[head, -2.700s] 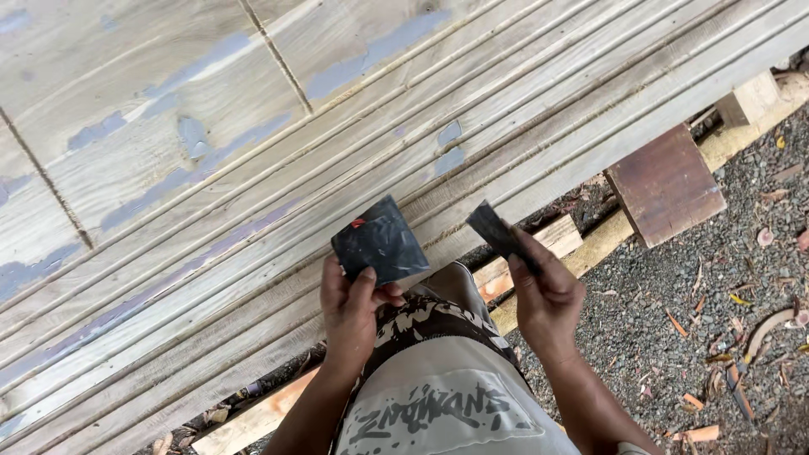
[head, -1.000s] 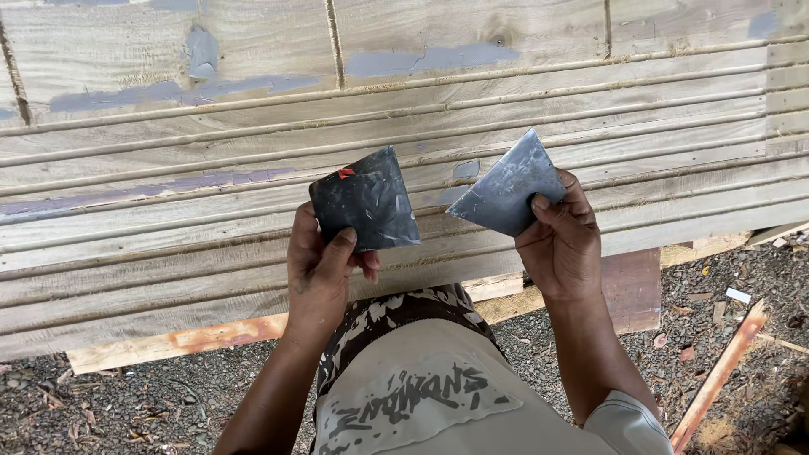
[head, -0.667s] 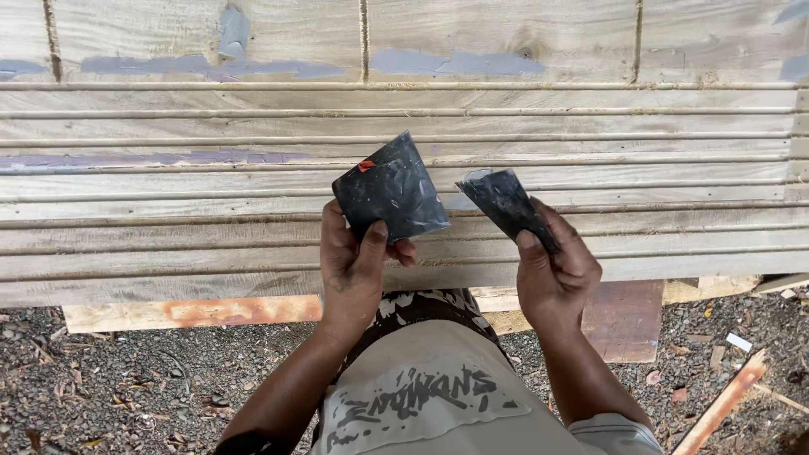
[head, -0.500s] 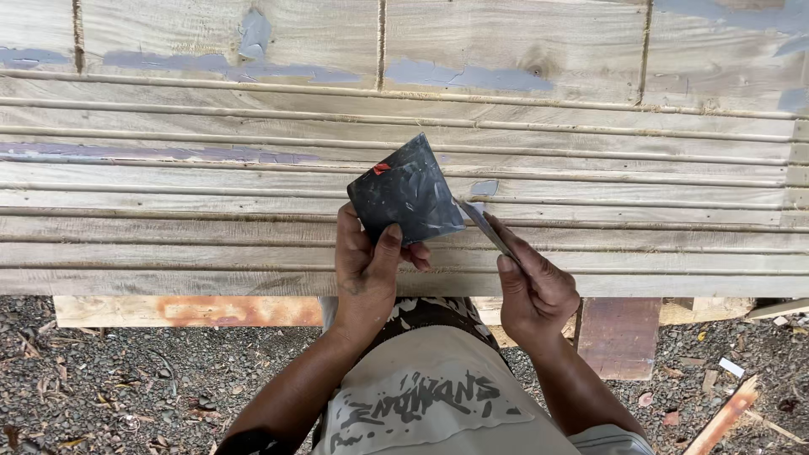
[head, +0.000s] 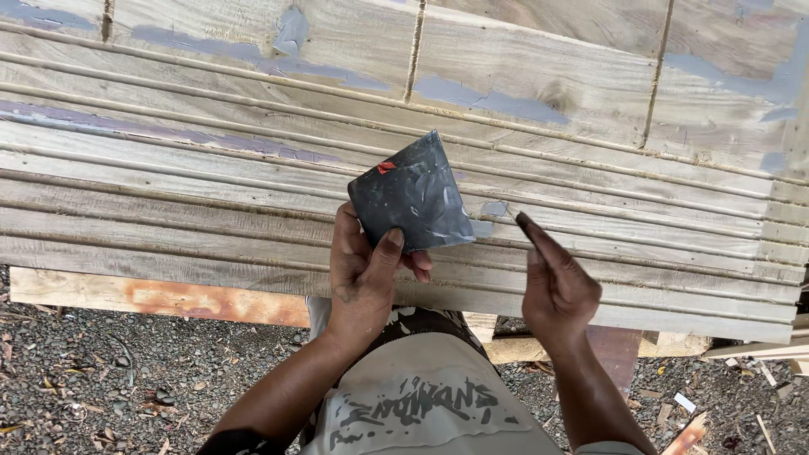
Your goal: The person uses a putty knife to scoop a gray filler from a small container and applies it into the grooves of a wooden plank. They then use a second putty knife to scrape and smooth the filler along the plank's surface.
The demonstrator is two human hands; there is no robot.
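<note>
My left hand (head: 364,278) pinches dark square card (head: 413,194), tilted, at 12 o'clock. Right hand (head: 556,286) grips thin scraper (head: 529,229) edge-on, pointing 11 o'clock toward grey putty dab (head: 495,208) on grooved wood panel (head: 211,185), just right of card.

- The left hand (head: 364,274) is raised in front of the body, back towards the camera, thumb pressed flat across the front and fingers curled behind in a pinch.
- The left forearm runs down and to the left.
- The right hand (head: 556,286) is level with the left and just beside it, fingers together and extended up and leftwards, thumb alongside.
- The right forearm drops straight down.
</note>
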